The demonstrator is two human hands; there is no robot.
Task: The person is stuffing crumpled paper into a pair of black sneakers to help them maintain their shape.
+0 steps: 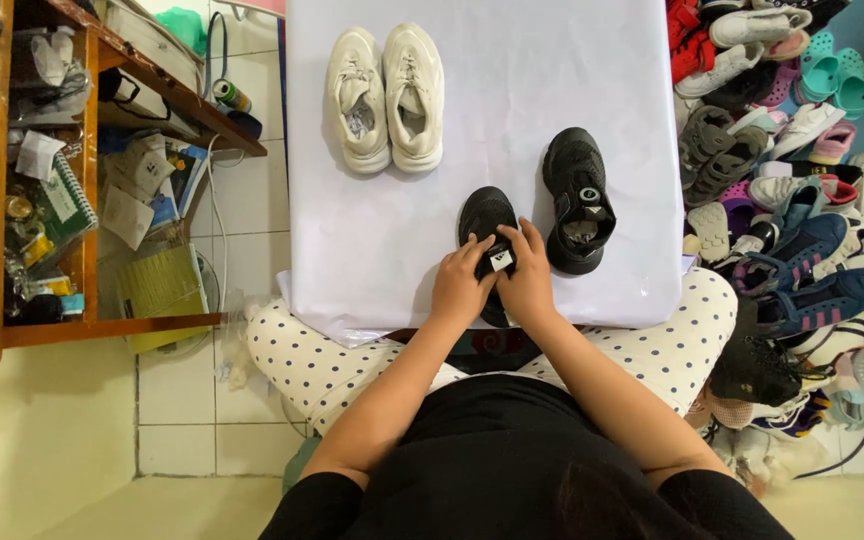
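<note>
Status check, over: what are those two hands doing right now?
Left hand and right hand both grip near black shoe. Its mate sits beside, white pair beyond. Nothing blocking.

Bare white bench (572, 70) is lying wide open up top right, while the white sneaker pair (385, 98) and black shoe (578, 200) are crowding the middle.

White-covered table (512, 90), white sneaker pair (385, 97), two black sneakers (578, 200)

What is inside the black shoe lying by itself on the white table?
Inside the lone black shoe, a pale, crumpled bit of stuffing shows at the opening. Deeper toward the toe is hidden. Both hands, left and right, are on the other black shoe.
</note>
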